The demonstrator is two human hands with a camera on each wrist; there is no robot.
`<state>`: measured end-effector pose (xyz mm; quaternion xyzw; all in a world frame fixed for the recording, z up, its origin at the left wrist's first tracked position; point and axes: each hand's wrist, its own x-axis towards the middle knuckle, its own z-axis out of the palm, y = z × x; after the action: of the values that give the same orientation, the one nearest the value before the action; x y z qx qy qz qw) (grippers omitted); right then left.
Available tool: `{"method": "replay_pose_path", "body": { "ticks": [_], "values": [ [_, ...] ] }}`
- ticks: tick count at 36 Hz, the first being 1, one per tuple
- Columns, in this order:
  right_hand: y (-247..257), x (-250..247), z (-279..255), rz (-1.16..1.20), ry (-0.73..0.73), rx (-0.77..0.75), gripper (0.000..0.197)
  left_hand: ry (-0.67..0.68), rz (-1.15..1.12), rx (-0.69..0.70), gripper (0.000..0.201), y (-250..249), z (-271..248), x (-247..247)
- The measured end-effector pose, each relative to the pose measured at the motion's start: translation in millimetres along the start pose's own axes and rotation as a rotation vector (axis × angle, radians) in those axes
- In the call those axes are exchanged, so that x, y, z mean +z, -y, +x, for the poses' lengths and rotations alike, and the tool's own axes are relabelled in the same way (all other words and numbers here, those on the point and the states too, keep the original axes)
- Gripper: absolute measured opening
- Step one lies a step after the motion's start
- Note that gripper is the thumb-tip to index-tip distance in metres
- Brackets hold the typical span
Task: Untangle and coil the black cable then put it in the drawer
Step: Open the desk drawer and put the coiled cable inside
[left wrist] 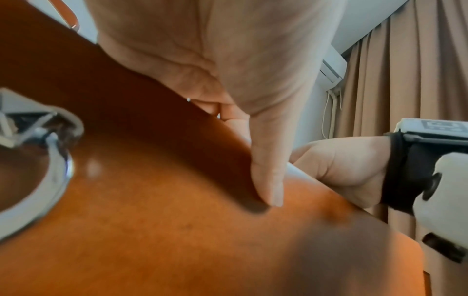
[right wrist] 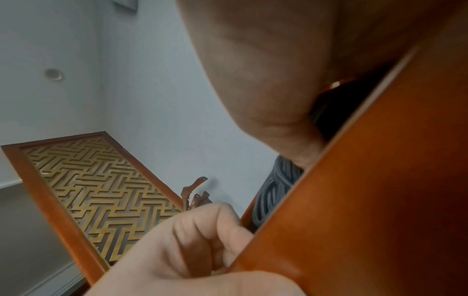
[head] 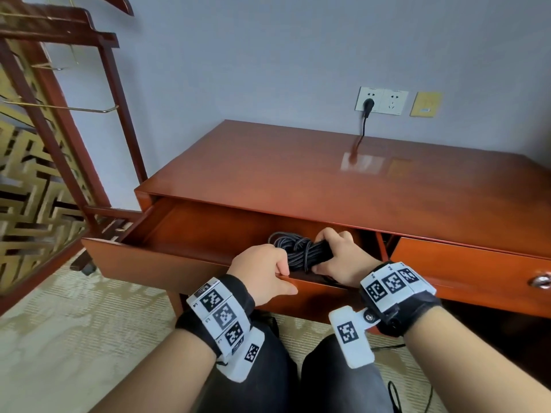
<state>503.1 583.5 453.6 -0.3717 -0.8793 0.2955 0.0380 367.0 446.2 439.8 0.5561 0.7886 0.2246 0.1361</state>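
Right hand (head: pixel 337 257) fingers (head: pixel 334 235) curled round coiled black cable (head: pixel 301 251), holding bundle down inside open drawer (head: pixel 190 231). Left hand (head: pixel 262 274) grips drawer's front edge: thumb on outer face, fingers hooked over rim.

Cable already untangled, wound into tight bundle, wrapped at middle. Bundle low in drawer near front right; whether resting on drawer floor, hard to tell, hand blocks view.

Left to do, by my reading: let go, pull hand out, perhaps push drawer shut.

Worktop (head: pixel 328 174) above, bare glossy wood. Plug (head: pixel 368 105) in wall socket behind.
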Motion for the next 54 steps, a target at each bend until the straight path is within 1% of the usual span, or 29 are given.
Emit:
{"method": "replay_pose_path", "body": {
  "ticks": [3, 7, 11, 15, 18, 20, 22, 24, 26, 28, 31, 34, 37, 39, 43, 48, 51, 54],
  "values": [
    [2.1, 3.9, -1.6, -0.012, 0.026, 0.003, 0.042, -0.009, -0.003, 0.002, 0.029, -0.1, -4.1, 1.2],
    [2.2, -1.4, -5.4, 0.018, 0.000, 0.009, 0.059, -0.011, 0.011, 0.001, 0.031, -0.7, -7.0, 1.3],
    [-0.4, -11.6, -12.7, 0.026, -0.029, -0.015, 0.066, -0.004, 0.021, 0.003, 0.031, -1.7, -5.8, 1.0],
    [-3.0, -14.9, -18.5, 0.006, -0.033, -0.125, 0.070, 0.003, 0.019, 0.003, 0.029, -0.3, 0.1, 0.3],
    [-6.8, -15.0, -17.0, -0.019, -0.080, -0.219, 0.070, -0.003, 0.008, 0.009, 0.029, 2.4, 7.8, 0.5],
    [-9.6, -16.2, -14.0, -0.037, -0.118, -0.255, 0.067, -0.006, 0.001, 0.020, 0.031, 4.8, 14.5, 0.3],
    [-12.5, -18.5, -9.9, -0.052, -0.162, -0.265, 0.065, -0.019, -0.004, 0.034, 0.040, 8.0, 21.9, 0.3],
    [-15.6, -22.0, -5.7, -0.047, -0.196, -0.273, 0.067, -0.050, -0.014, 0.046, 0.052, 11.2, 29.2, -0.2],
    [-18.7, -25.2, -1.5, -0.062, -0.172, -0.263, 0.078, -0.089, -0.024, 0.061, 0.061, 13.9, 36.3, -0.1],
    [-20.2, -26.7, 3.1, -0.154, -0.110, -0.218, 0.094, -0.116, 0.003, 0.076, 0.073, 15.6, 44.7, 1.3],
    [-21.3, -23.8, 13.7, -0.300, -0.041, -0.141, 0.114, -0.097, 0.118, 0.064, 0.093, 16.2, 59.1, 5.0],
    [-23.8, -21.6, 27.2, -0.376, -0.036, -0.081, 0.122, -0.067, 0.219, 0.034, 0.100, 15.0, 75.0, 5.6],
    [-24.4, -19.1, 41.9, -0.438, -0.055, -0.034, 0.120, -0.022, 0.295, 0.008, 0.100, 16.4, 90.7, 2.3],
    [-20.9, -14.1, 48.8, -0.465, -0.095, -0.018, 0.113, -0.014, 0.305, 0.004, 0.094, 19.2, 98.5, -0.2],
    [-16.7, -6.0, 58.0, -0.481, -0.208, -0.026, 0.092, -0.127, 0.320, 0.042, 0.077, 21.9, 110.2, -1.1],
    [-16.8, -4.5, 66.1, -0.501, -0.249, -0.043, 0.075, -0.276, 0.282, 0.049, 0.057, 25.9, 117.4, 7.9],
    [-14.5, -3.9, 70.7, -0.499, -0.280, -0.031, 0.067, -0.331, 0.269, 0.008, 0.050, 24.5, 122.1, 12.3],
    [-14.5, -1.0, 73.1, -0.516, -0.319, -0.027, 0.061, -0.350, 0.252, -0.018, 0.051, 23.9, 124.1, 13.9]
  ]
}}
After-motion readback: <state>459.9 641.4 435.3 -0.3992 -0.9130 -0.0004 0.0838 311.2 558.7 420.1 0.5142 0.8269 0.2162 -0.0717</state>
